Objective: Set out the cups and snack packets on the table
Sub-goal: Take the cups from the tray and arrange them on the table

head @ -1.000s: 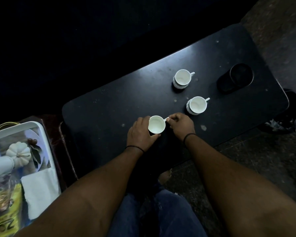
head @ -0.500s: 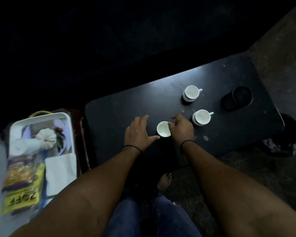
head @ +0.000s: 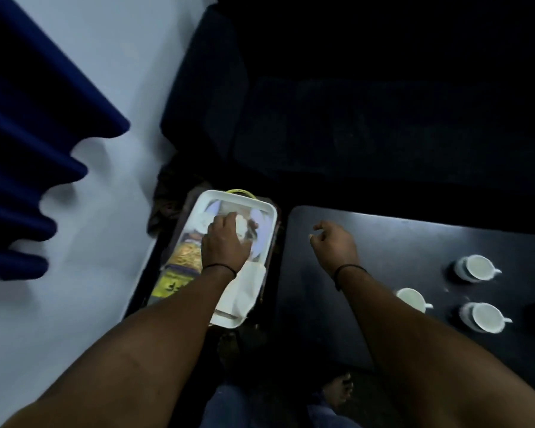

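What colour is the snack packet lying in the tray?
Yellow, with dark lettering at its near end; the snack packet shows in the head view, in the white tray.

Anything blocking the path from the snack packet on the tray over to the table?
Nothing visible does. The snack packet lies in the tray beside the table, whose near-left area shows bare; the cups sit far right.

The left hand (head: pixel 226 242) hides blurred things in the tray (head: pixel 267 211).

Three cups (head: pixel 412 299) (head: pixel 477 267) (head: pixel 485 316) are set on the table (head: pixel 383 242) at right. To its left a tray (head: pixel 269 211) is placed, in which a snack packet (head: pixel 181 267) and napkin (head: pixel 244 288) are laid side by side.
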